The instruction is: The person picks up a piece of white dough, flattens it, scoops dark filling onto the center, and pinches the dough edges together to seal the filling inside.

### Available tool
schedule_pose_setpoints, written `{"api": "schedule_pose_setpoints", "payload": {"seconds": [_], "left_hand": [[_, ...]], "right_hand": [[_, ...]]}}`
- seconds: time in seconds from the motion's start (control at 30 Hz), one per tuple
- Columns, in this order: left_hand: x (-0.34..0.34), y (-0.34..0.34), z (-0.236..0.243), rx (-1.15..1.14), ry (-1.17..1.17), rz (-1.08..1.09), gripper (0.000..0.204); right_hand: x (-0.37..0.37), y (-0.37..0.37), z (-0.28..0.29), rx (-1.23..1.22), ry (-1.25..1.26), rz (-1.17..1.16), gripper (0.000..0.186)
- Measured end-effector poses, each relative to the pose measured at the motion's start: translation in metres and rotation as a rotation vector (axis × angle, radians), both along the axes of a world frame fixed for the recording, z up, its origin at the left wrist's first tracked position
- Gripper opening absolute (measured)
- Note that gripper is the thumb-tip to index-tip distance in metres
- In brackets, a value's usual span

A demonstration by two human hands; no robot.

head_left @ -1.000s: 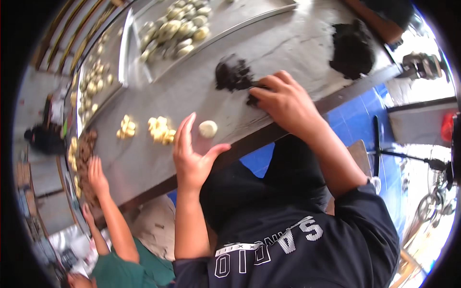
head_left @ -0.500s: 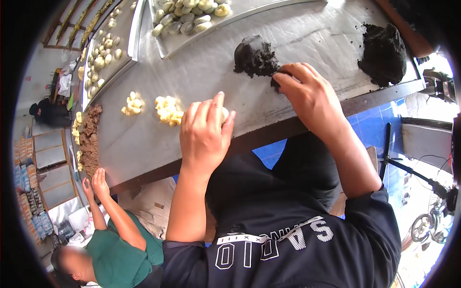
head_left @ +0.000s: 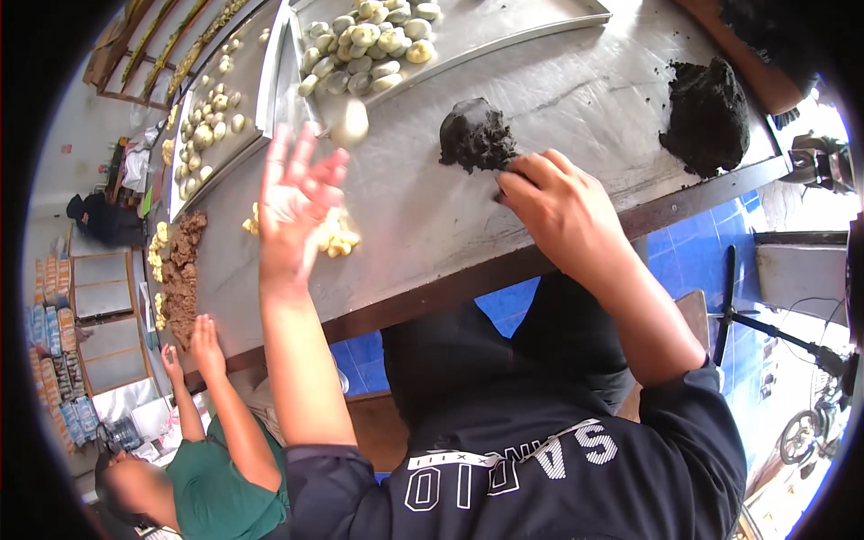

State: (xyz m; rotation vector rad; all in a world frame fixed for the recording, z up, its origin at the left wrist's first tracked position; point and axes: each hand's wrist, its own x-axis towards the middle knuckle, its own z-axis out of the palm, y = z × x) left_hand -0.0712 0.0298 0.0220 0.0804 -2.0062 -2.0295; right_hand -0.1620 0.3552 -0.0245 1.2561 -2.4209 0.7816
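My left hand [head_left: 295, 211] is raised over the metal table [head_left: 405, 207], palm showing and fingers spread, holding nothing. Just beyond its fingertips a pale dough ball [head_left: 351, 121] is blurred by motion, apart from the hand and near the tray's edge. Partly behind this hand lie small yellow dough pieces [head_left: 338, 236]. My right hand [head_left: 562, 202] has its fingers closed in a pinch beside a crumbly black dough-like lump [head_left: 475, 135]. A bit of the black dough [head_left: 500, 196] peeks out under the fingertips; the rest is hidden.
A metal tray [head_left: 504, 49] of pale dough balls is at the back, another tray [head_left: 263, 99] to its left. A larger black mound [head_left: 706, 117] sits at the right near someone's arm [head_left: 765, 76]. At the left, a person in green [head_left: 229, 486] works beside brown dough [head_left: 184, 279].
My left hand has swung left and away from me, turned over and opened; the pale ball has left it. My right hand stays by the black lump, slightly lower and to the left.
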Motion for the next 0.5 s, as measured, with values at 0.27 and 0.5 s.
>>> {"api": "schedule_pose_setpoints", "payload": {"seconds": [0.27,0.5], "left_hand": [[0.061,-0.12,-0.073,-1.498,-0.136,0.253,0.039],[0.072,-0.091,-0.071,-0.56,-0.18,0.266,0.029]], "right_hand": [[0.003,0.008,0.012,-0.013,-0.257,0.144,0.023],[0.004,0.013,0.001,-0.005,-0.098,0.019,0.029]]}}
